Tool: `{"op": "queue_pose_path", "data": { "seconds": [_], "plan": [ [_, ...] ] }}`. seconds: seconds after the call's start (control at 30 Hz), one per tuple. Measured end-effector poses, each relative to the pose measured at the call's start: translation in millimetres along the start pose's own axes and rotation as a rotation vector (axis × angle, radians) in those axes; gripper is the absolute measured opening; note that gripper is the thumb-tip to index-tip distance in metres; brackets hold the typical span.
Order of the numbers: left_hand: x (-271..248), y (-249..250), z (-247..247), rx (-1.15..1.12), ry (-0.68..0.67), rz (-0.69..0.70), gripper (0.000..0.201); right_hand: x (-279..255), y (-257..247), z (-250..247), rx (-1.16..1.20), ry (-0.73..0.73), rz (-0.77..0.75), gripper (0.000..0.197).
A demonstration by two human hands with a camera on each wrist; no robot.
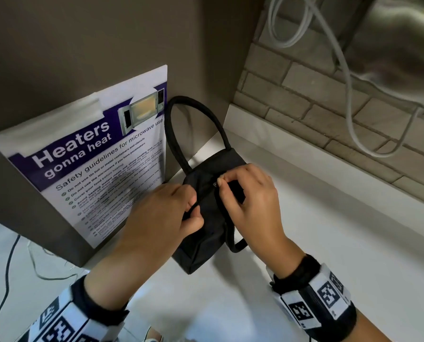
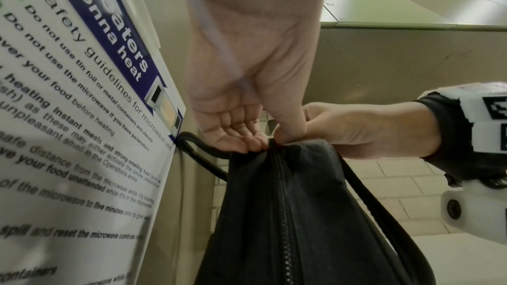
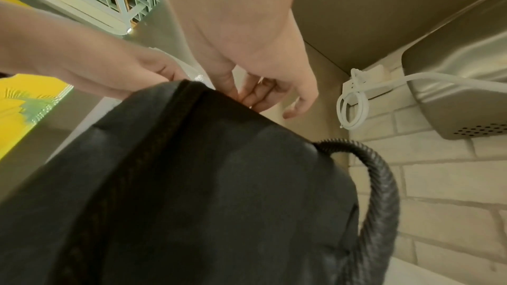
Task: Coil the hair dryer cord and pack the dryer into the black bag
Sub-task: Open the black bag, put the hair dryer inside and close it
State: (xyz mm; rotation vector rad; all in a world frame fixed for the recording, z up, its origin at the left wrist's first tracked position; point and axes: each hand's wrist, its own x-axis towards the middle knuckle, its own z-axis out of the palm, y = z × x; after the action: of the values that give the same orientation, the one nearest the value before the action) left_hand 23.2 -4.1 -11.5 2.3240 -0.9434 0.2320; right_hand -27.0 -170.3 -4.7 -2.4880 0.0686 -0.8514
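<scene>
The black bag (image 1: 206,233) stands on the white counter (image 1: 329,230), just right of the microwave safety poster (image 1: 95,164), with one looped handle (image 1: 196,124) upright at its far end. The left hand (image 1: 166,213) pinches the fabric at the near end of the zipper (image 2: 282,203). The right hand (image 1: 250,196) pinches the zipper pull farther along; the hair dryer itself is not visible.
</scene>
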Motion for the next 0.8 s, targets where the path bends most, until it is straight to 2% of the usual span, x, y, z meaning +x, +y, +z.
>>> {"op": "queue_pose_path", "data": {
  "seconds": [0.07,0.23,0.3,0.4,0.47,0.53,0.63,0.8],
  "plan": [
    [-3,-2,3,-0.026,0.014,0.007,0.013,1,0,-2,0.062,-0.009,0.039,0.009],
    [-4,3,9,-0.087,0.058,-0.038,0.034,1,-5,-9,0.18,-0.019,0.086,0.009],
    [0,8,10,-0.061,0.064,-0.04,0.032,-2,-7,-9,0.179,-0.016,0.066,0.008],
    [5,13,11,0.018,0.052,-0.018,0.018,-11,-10,-6,0.036,-0.019,-0.075,0.007],
    [6,13,11,0.052,0.021,-0.004,0.017,-16,-10,-4,-0.106,-0.02,-0.214,0.01],
    [6,13,11,0.077,0.013,0.019,0.015,-14,-8,-4,-0.186,-0.005,-0.291,0.011],
    [8,13,10,0.129,0.023,0.041,0.013,4,7,-9,-0.205,0.007,-0.213,0.008],
    [6,8,11,0.188,0.021,0.024,0.014,43,77,-13,-0.087,-0.042,0.069,0.007]
  ]
}}
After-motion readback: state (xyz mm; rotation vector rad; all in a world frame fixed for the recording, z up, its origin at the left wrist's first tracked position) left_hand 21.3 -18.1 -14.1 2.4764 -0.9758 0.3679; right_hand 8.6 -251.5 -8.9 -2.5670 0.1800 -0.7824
